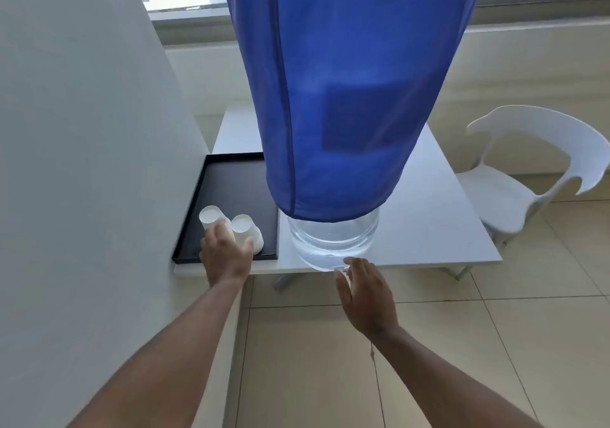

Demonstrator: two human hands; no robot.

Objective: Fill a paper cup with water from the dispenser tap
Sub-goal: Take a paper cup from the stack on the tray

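Two white paper cups stand upside down on a black tray [231,180] at the table's front left. My left hand [224,256] reaches over them, fingers spread, touching the left cup [211,218] and the right cup [244,228]; no grip is closed. A large water bottle [333,239], clear at the bottom and draped in a blue cloth cover [343,97], stands at the table's front edge. My right hand [366,295] is open just below and in front of the bottle's base, fingertips near it. The tap is hidden.
A white table [445,223] carries the tray and bottle. A grey wall or partition [82,163] stands close on the left. A white plastic chair [528,183] stands at the right. Beige floor tiles lie below, and a window is behind.
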